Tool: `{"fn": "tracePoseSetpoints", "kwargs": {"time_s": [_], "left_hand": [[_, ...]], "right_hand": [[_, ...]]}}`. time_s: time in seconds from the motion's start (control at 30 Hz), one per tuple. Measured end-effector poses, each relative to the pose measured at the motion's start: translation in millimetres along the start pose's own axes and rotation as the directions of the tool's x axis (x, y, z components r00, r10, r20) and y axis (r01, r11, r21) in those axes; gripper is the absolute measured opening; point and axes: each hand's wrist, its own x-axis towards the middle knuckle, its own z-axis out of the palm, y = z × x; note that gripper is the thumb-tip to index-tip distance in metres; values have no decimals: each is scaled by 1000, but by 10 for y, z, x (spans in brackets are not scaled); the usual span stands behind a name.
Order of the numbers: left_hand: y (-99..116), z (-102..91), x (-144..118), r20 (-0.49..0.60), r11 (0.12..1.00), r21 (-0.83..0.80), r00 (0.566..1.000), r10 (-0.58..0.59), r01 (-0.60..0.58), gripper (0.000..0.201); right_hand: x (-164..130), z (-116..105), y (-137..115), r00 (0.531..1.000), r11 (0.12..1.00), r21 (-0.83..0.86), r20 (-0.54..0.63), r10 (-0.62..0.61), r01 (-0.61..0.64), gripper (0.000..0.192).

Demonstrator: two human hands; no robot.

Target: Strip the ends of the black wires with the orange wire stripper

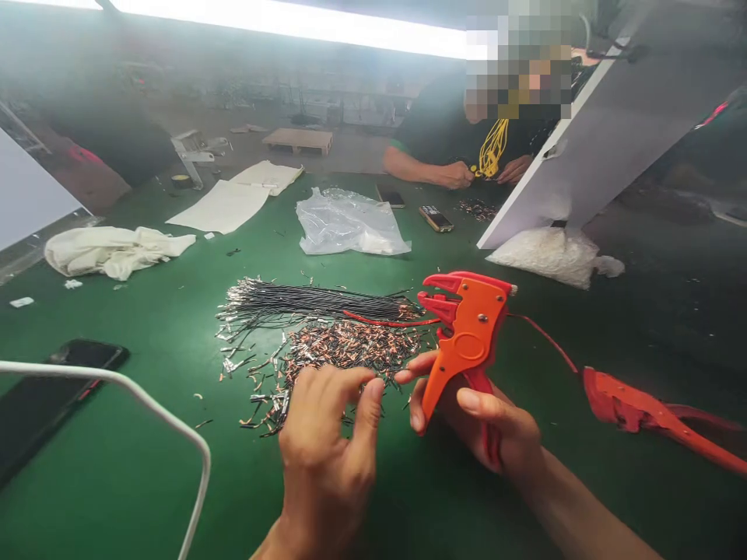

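My right hand (pixel 484 428) grips the handles of an orange wire stripper (pixel 467 334), its red jaws pointing left and up. A thin red wire (pixel 391 320) runs from the jaws to the left across a bundle of black wires (pixel 309 299). My left hand (pixel 330 443) hovers just left of the stripper with thumb and fingers pinched together over a heap of short stripped wire pieces (pixel 344 346); whether it holds a piece is hidden. All of it lies on a green table (pixel 145 327).
A second red tool (pixel 647 412) lies at the right. A black phone (pixel 52 389) and white cable (pixel 145 404) sit at the left. Farther back lie a clear plastic bag (pixel 347 222), white cloths (pixel 110 249) and two phones. Across the table a person (pixel 461 148) handles yellow wires.
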Motion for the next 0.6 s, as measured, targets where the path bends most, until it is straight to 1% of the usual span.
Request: {"fn": "tracePoseSetpoints", "kwargs": {"time_s": [0.03,0.07,0.1,0.17,0.23,0.3,0.33,0.37,0.4,0.5,0.53,0.6], "left_hand": [[-3,-1,24,43,991,60,992,116,-119,12],[-12,1,51,109,976,96,977,185,-196,24],[-25,5,81,189,966,111,960,208,-232,30],[-56,13,143,319,963,114,927,195,-242,30],[-79,15,203,374,953,129,903,209,-274,26],[-76,12,257,400,920,181,880,255,-349,25],[-62,8,281,401,903,200,872,279,-381,24],[-40,3,302,383,895,206,874,299,-396,22],[-12,-3,319,346,900,197,886,308,-390,19],[96,-28,357,153,952,104,950,271,-288,15],[132,-36,368,99,964,68,963,249,-256,16],[196,-43,389,46,973,12,972,232,-232,18]], "right_hand": [[-1,-2,-3,1000,1000,-9,6,6,-6,38],[0,-3,-4,1000,1000,-17,10,9,-9,38],[2,-4,-5,1000,1000,-26,12,11,-11,39],[10,-6,-9,1000,1000,-28,11,9,-9,40],[20,-13,-17,1000,1000,-20,18,10,-9,39],[30,-31,-33,999,1000,-16,36,21,-20,40],[35,-44,-43,999,1000,-20,47,24,-23,42],[38,-60,-53,998,999,-28,54,25,-24,45],[39,-77,-63,998,999,-36,56,22,-20,47],[36,-120,-83,999,999,-41,51,-8,10,51],[33,-126,-83,998,999,-36,54,-11,13,50],[26,-122,-71,997,1000,-25,81,5,-3,50]]}}
